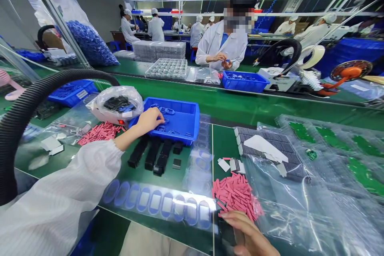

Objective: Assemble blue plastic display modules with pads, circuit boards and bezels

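My left hand (149,121) reaches into the blue plastic bin (192,112), fingers curled down among small blue ring-shaped parts (167,110); whether it holds one I cannot make out. My right hand (250,235) rests at the near table edge, fingers lying on a dark flat piece (228,232), just below a heap of pink strips (235,194). A clear tray strip of blue oval parts (162,204) lies along the front edge. Black blocks (153,154) stand in front of the bin.
A black corrugated hose (27,104) arcs at the left. A bagged bundle of black parts (117,104) sits beside the bin, with more pink strips (99,132). Clear plastic trays (315,176) cover the right. Across the green conveyor (234,104) a white-coated person (223,46) works.
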### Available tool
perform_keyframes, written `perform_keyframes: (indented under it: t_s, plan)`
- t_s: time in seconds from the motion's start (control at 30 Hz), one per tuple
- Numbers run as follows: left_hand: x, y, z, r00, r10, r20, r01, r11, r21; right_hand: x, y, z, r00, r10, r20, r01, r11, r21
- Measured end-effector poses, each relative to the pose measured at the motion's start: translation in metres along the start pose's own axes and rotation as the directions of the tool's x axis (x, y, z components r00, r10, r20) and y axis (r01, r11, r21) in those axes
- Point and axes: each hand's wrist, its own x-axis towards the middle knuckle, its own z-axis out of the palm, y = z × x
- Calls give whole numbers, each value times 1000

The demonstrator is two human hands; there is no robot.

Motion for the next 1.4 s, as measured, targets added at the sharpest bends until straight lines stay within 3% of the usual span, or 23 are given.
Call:
perform_keyframes:
  t_s: [0.13, 0.33, 0.47, 0.6, 0.87, 1.07, 1.23, 1.4]
  plan:
    - [-18, 34, -9, 995, 52, -83, -59, 994, -91, 0, -5, 2, 998, 31, -47, -32, 999, -13]
    - [-101, 98, -9, 972, 233, -37, -234, 935, -267, -2, -17, 6, 993, -7, -116, -11, 988, -155]
    - [-151, 119, -3, 936, 339, -96, -350, 861, -368, 6, -40, 11, 994, -33, -100, 12, 978, -206]
    - [-179, 129, -2, 932, 341, -122, -359, 822, -441, 17, -59, 19, 994, -109, -6, 102, 944, -314]
    - [-200, 141, 0, 923, 302, -239, -384, 771, -507, 19, -73, 17, 975, -122, 184, 193, 873, -447]
    - [-199, 144, 0, 892, 356, -278, -449, 760, -470, 20, -79, 13, 967, -106, 231, 215, 825, -523]
    - [-199, 151, 2, 900, 316, -301, -434, 723, -537, 19, -78, 17, 947, -109, 303, 254, 830, -496]
    - [-201, 152, 3, 912, 246, -330, -401, 712, -577, 15, -76, 17, 947, -53, 317, 208, 853, -478]
